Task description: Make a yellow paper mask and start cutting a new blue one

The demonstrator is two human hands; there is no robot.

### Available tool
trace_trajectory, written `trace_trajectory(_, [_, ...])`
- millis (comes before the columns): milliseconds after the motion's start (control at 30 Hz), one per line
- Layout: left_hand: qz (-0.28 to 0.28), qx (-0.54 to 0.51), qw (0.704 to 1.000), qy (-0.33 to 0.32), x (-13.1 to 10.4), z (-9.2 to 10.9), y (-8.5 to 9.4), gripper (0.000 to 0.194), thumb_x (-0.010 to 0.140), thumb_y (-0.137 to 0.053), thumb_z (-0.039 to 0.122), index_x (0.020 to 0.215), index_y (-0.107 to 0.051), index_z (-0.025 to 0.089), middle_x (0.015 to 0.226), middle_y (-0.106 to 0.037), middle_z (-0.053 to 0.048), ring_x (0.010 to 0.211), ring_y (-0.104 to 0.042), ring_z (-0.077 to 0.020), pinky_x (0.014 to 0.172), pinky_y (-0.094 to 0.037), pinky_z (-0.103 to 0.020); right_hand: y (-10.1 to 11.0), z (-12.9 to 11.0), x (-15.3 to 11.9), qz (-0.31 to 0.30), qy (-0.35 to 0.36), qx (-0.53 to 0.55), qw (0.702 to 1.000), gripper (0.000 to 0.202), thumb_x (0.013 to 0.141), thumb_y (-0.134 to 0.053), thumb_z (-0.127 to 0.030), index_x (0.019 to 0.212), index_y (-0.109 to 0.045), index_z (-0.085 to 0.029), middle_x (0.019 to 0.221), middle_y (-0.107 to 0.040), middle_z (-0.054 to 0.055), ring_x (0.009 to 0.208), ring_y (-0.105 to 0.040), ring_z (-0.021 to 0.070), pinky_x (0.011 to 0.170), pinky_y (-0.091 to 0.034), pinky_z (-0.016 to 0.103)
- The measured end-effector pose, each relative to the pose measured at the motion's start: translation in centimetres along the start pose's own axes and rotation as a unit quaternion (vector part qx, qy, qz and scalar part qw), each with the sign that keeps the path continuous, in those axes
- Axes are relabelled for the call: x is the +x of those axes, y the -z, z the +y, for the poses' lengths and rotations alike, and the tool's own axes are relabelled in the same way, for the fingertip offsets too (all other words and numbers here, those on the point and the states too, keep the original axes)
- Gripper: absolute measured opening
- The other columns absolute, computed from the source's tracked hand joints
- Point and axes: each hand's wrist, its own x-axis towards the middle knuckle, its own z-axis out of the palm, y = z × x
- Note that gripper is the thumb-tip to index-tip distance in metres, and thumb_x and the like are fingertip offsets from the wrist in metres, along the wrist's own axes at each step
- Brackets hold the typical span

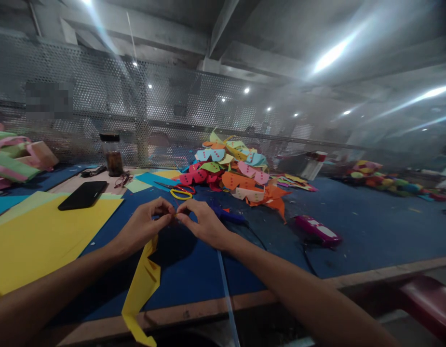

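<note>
Two hands (204, 222): fingertips pinched together, left gripping | yellow paper strip (140, 285): long axis steep, slanting down-left

The yellow strip (145, 284) below the left hand (145, 221) is paper, dull and flat with crisp folds. Left of that hand, the big yellow sheet (63, 236) is smooth, matt paper, and the phone (83, 195) is smooth and black. Farther ahead, the jar (113, 156) looks like clear plastic, or maybe glass. In front of both hands, the paper shapes (244, 180) look matt. Beyond the right hand (204, 224), the purple tool (317, 231) is shiny plastic.
</note>
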Motion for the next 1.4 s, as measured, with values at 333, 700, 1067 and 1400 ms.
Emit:
trace_trajectory(333, [-0.017, -0.048, 0.998, 0.027, -0.04, -0.24, 0.09, 0.02, 0.089, -0.059, 0.039, 0.09, -0.064, 0.019, 0.079, -0.072, -0.003, 0.079, -0.068, -0.0203, 0.077, -0.048, -0.032, 0.14, -0.15, 0.16, 0.016, -0.016, -0.002, 1.0, 0.009, 0.095, -0.06, -0.02, 0.086, -0.061, -0.017, 0.083, -0.069, 0.0, 0.08, -0.062, 0.0147, 0.078, -0.04, 0.027])
trace_trajectory(700, [-0.017, -0.103, 0.993, 0.048, 0.32, -0.38, 0.29, 0.021, 0.086, -0.064, 0.038, 0.09, -0.066, 0.018, 0.074, -0.071, -0.001, 0.072, -0.066, -0.0182, 0.072, -0.048, -0.03, 0.27, 0.13, 0.24, 0.0, -0.053, 0.079, 0.995, 0.015, 0.097, -0.056, -0.027, 0.091, -0.064, -0.017, 0.086, -0.067, 0.002, 0.08, -0.061, 0.0153, 0.076, -0.043, 0.026])
trace_trajectory(1067, [-0.016, -0.118, 0.991, 0.062, 0.37, -0.4, 0.51, 0.02, 0.086, -0.064, 0.037, 0.093, -0.066, 0.018, 0.076, -0.073, -0.003, 0.074, -0.066, -0.0188, 0.074, -0.047, -0.031, 0.15, 0.26, 0.2, -0.016, -0.08, 0.13, 0.988, 0.014, 0.098, -0.051, -0.025, 0.096, -0.063, -0.018, 0.092, -0.067, 0.003, 0.084, -0.062, 0.0152, 0.079, -0.046, 0.027])
trace_trajectory(1400, [-0.019, -0.122, 0.99, 0.071, 0.34, -0.31, 0.49, 0.021, 0.086, -0.064, 0.039, 0.092, -0.067, 0.019, 0.08, -0.074, -0.003, 0.077, -0.067, -0.0208, 0.077, -0.047, -0.032, 0.21, 0.14, 0.42, 0.011, -0.069, 0.079, 0.994, 0.009, 0.095, -0.056, -0.021, 0.088, -0.062, -0.018, 0.085, -0.066, 0.001, 0.08, -0.06, 0.0148, 0.076, -0.042, 0.025])
